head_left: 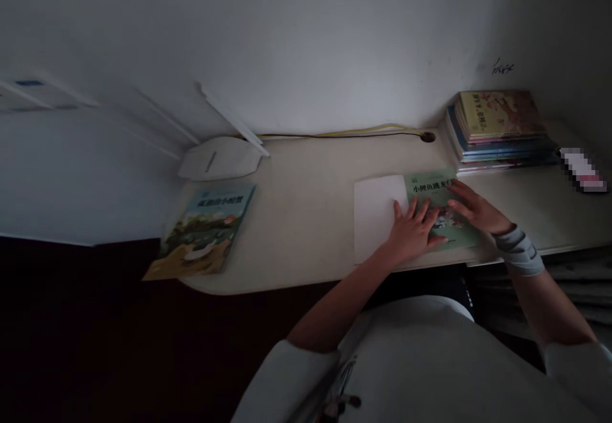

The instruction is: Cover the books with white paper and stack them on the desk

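An opened picture book lies flat near the desk's front edge, with a blank white page [375, 213] on the left and a green page with Chinese lettering [433, 184] on the right. Across the fold rests my left hand [414, 232], its fingers spread on both pages. My right hand [480, 209], with a grey wrist wrap [519, 249], is at the right side of the green page with its fingers apart. Neither hand grips anything. Part of the green page's picture is hidden under my fingers.
A blue picture book [205, 232] overhangs the desk's left front edge. Behind it sits a white lamp base [220, 158]. A stack of books [502, 127] stands at the back right, beside a phone-like object [583, 171] with a pixelated face. Cables [344, 133] run along the wall.
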Tool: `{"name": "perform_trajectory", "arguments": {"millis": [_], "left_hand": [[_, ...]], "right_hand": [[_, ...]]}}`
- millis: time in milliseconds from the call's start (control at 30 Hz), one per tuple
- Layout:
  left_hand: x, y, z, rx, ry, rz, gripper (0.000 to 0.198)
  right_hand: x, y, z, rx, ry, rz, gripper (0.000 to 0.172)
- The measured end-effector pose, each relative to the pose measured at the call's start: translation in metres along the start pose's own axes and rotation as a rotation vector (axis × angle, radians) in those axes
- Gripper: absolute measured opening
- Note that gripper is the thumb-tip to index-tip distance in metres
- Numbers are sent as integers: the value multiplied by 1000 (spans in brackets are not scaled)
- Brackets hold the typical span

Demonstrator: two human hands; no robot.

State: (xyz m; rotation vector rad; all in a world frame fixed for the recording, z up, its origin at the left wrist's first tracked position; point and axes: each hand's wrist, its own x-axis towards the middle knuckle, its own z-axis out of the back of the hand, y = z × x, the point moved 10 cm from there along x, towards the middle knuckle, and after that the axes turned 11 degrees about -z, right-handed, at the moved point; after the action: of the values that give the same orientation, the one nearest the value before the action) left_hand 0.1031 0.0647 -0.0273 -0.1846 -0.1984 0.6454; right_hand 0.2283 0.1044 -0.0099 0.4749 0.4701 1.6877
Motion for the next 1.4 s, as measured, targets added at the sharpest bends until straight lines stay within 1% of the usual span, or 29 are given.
{"name": "perform_trajectory", "arguments": {"millis": [67, 133, 200, 267, 300, 333, 400, 467, 533, 567, 600, 633, 700, 733, 767, 800, 833, 867, 933, 1000, 1067, 1133, 1200, 1267, 1333, 1400], "left_hand": [[1, 0, -2, -14, 15, 2, 73], [1, 0, -2, -20, 10, 2, 74], [0, 0, -2, -16, -11, 1, 72], [-1, 1, -2, -5, -42, 1, 70], [-1, 1, -2, -2, -58, -2, 68], [-1, 1, -1, -3, -74, -4, 65], [-2, 1, 2, -13, -102, -12, 56], [-5, 0, 6, -46, -111, -48, 49], [-13, 0, 11, -124, -103, -107, 44], [-19, 5, 16, -173, -120, -110, 43], [-28, 15, 23, -219, -165, -71, 43], [-40, 31, 32, -257, -244, 16, 45], [-76, 75, 49, -321, -457, 306, 52], [-97, 95, 53, -372, -552, 463, 55], [-116, 112, 52, -446, -626, 600, 58], [-131, 124, 48, -540, -677, 704, 59], [-140, 131, 44, -642, -713, 766, 58], [-143, 134, 41, -738, -739, 783, 56], [-133, 129, 39, -896, -762, 712, 50], [-114, 116, 39, -1018, -755, 602, 47], [-93, 104, 38, -1094, -734, 538, 46], [-75, 92, 39, -1060, -691, 489, 46], [-59, 81, 44, -885, -608, 421, 47], [-50, 73, 48, -606, -497, 385, 47], [-48, 70, 47, -329, -363, 393, 46], [-52, 72, 42, -121, -237, 429, 48]], "right_hand": [[3, -2, -13, -104, 22, -27, 66], [10, 11, -19, -202, 17, -24, 67], [20, 41, -27, -241, 17, 66, 69], [32, 75, -42, -225, 58, 203, 69], [39, 87, -51, -217, 85, 245, 67], [47, 93, -61, -217, 113, 259, 65], [63, 94, -80, -239, 164, 241, 62], [72, 88, -92, -263, 187, 225, 62], [76, 82, -96, -264, 176, 229, 63], [77, 79, -96, -254, 160, 230, 64], [77, 77, -95, -238, 138, 229, 65], [77, 76, -93, -214, 110, 228, 66], [76, 77, -88, -152, 44, 231, 70], [75, 78, -86, -121, 15, 234, 72], [74, 79, -84, -95, -5, 238, 74], [72, 81, -84, -75, -16, 242, 75], [70, 83, -84, -61, -19, 246, 76], [68, 86, -83, -49, -17, 253, 77], [64, 92, -79, -27, -9, 274, 77], [58, 100, -71, -10, -8, 308, 74], [52, 111, -59, 3, -24, 357, 71], [46, 120, -48, 17, -44, 414, 68], [41, 127, -40, 32, -48, 460, 62], [41, 127, -41, 18, -14, 466, 54], [43, 122, -48, -38, 51, 437, 47], [45, 116, -59, -119, 123, 405, 41]]}}
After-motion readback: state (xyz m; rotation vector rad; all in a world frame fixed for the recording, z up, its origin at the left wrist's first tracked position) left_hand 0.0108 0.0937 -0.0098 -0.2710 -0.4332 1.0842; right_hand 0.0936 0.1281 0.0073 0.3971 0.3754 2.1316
